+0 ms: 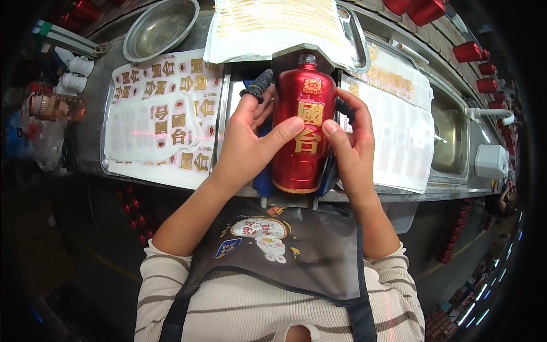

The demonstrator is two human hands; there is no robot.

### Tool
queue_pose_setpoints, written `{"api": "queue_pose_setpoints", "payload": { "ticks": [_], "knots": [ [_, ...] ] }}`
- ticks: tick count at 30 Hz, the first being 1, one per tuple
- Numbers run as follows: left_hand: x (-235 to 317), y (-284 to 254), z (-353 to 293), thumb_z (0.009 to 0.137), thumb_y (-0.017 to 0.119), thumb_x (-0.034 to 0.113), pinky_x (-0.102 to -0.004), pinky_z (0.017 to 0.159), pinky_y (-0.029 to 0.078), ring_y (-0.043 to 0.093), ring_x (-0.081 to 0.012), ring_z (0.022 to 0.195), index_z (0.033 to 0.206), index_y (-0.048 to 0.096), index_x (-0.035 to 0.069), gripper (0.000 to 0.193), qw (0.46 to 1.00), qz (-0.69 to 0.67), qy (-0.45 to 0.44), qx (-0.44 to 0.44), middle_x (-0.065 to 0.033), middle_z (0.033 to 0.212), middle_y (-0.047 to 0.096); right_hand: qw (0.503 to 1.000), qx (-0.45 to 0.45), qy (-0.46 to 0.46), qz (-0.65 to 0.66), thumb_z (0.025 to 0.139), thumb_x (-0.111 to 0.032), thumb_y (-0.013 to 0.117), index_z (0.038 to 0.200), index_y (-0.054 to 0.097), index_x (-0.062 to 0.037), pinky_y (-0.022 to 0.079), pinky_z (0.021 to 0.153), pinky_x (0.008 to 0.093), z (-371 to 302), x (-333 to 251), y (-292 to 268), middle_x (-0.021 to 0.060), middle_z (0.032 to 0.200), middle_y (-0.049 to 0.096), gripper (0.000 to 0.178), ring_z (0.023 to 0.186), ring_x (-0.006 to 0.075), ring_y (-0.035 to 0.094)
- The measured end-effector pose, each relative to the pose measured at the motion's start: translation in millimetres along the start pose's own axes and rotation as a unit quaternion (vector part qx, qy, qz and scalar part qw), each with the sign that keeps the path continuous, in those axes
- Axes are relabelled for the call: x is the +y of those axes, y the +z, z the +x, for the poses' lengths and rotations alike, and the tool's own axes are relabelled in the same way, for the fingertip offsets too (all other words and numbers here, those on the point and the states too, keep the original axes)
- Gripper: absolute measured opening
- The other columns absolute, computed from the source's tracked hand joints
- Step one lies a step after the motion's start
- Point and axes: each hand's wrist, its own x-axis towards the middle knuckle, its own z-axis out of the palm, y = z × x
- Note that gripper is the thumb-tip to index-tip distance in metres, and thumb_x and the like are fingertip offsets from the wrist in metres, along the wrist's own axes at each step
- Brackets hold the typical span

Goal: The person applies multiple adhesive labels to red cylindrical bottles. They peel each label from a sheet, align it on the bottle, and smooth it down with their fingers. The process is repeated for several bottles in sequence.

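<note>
A glossy red bottle (285,166) with large gold characters lies in front of me, its clear neck pointing away. It rests in a cradle with a dark angled plate (319,55) behind the neck. My left hand (250,134) grips its left side, the thumb pressed on the gold characters. On the right side my right hand (354,137) holds it, thumb on the face by the characters and fingers along the edge. A black ribbed handle (259,85) sticks out by the left fingers. Blue parts of the cradle show beside the bottle's base.
Gold-character decal sheets (199,114) lie on a tray at left, pale sheets (393,137) at right. A stack of gold-striped sheets (279,28) is behind. Around them are a metal bowl (162,28), a sink (447,134), a white faucet (493,114) and a white jug (491,161).
</note>
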Motion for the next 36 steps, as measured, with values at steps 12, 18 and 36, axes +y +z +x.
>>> {"api": "queue_pose_setpoints", "payload": {
  "ticks": [12,18,36],
  "knots": [
    [0,6,8,0.09,0.077,0.019,-0.0337,0.106,0.045,0.056,-0.0212,0.125,0.14,0.043,-0.005,0.065,0.999,-0.033,-0.022,0.012,-0.0186,0.135,0.057,1.0,0.013,-0.024,-0.013,0.095,-0.013,0.067,0.135,0.04,-0.0021,0.056,0.068,0.0233,12,6,2,0.0167,0.123,0.058,0.05,0.081,0.0122,0.069],
    [12,17,20,0.088,0.079,0.02,-0.0309,0.094,0.052,0.063,-0.0169,0.109,0.123,0.052,-0.004,0.05,0.999,0.02,-0.02,0.026,-0.0144,0.118,0.065,0.999,0.017,0.012,0.024,0.095,-0.013,0.067,0.131,0.04,-0.0053,0.056,0.069,0.0235,16,-3,7,0.0167,0.114,0.062,0.046,0.081,0.012,0.069],
    [-4,-2,-27,0.086,0.082,0.017,-0.0391,0.115,0.036,0.05,-0.0258,0.133,0.136,0.041,-0.007,0.069,0.999,0.025,-0.038,-0.012,-0.0208,0.14,0.052,0.987,0.066,-0.127,-0.072,0.084,0.004,0.069,0.122,0.055,-0.0009,0.053,0.082,0.028,-18,-31,-10,0.008,0.106,0.062,0.041,0.094,0.0119,0.062]
  ]
}}
